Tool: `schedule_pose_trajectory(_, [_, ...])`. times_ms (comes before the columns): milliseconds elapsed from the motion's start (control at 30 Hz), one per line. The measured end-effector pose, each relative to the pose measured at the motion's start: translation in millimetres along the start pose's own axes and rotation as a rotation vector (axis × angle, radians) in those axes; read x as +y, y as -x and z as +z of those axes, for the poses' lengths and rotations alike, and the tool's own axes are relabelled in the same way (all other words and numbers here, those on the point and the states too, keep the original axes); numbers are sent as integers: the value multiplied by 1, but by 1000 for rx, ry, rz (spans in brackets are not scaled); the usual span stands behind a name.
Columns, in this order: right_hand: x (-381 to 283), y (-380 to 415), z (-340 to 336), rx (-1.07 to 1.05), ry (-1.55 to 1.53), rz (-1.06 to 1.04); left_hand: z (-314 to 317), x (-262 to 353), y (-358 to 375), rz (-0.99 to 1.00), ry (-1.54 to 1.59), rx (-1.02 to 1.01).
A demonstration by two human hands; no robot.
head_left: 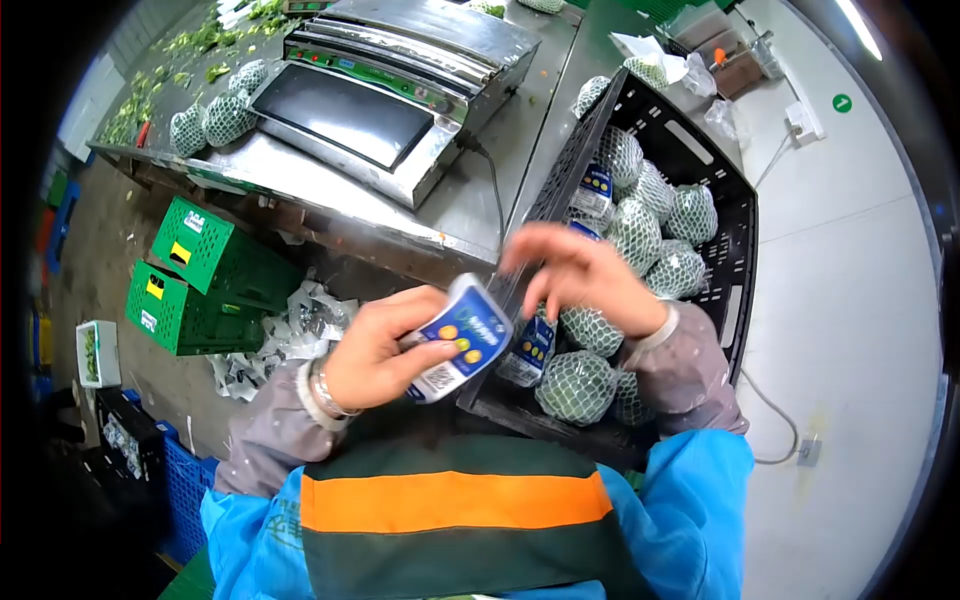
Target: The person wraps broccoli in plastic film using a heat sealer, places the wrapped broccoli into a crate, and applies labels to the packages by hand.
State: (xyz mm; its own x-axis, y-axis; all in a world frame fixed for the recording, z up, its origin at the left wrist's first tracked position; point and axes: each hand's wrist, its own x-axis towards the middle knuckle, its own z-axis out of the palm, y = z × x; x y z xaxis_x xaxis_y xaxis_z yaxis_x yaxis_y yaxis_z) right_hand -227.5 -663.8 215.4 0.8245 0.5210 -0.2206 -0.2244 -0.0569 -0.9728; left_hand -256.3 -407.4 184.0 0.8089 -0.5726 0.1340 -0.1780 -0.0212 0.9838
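My left hand [385, 348] is closed around a blue-and-white printed label pack [462, 338] with yellow circles and a square code, the thumb pressed on its front. My right hand [583, 280] is raised over the near part of a black plastic crate [746, 240], fingers apart and slightly blurred, with nothing visible in them. Inside the crate lie several round green vegetables [577, 387] in white foam nets. Similar blue printed packs, one [530, 348] near the crate's left wall and another [594, 190] farther back, lie among them.
On the metal table left of the crate stands a wrapping machine [345, 115] with a cord. Several netted vegetables [228, 118] and leaf scraps [215, 72] lie beyond it. Green crates [215, 262] and crumpled plastic [305, 318] are on the floor; a white wall [840, 300] borders the right.
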Motion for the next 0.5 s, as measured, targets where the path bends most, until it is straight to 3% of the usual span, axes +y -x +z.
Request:
schedule_pose_trajectory(33, [-1,5,13,-110,133,31,8,1,-4,-10,39,45])
schedule_pose_trajectory(100, [7,11,29,6,48,141,14,-1,-6,-104,122,75])
schedule_pose_trajectory(200, [9,20,36,126,82,79,21,-7,-10,-167,93,120])
schedule_pose_trajectory(367, [21,21,30,57,-74,48,24,-12,-8,-322,36,102])
schedule_pose_trajectory(433, [32,16,29,171,98,-99,26,-13,-7,-256,213,121])
schedule_pose_trajectory(500, [22,19,29,46,145,7,30,-14,-8,-247,277,189])
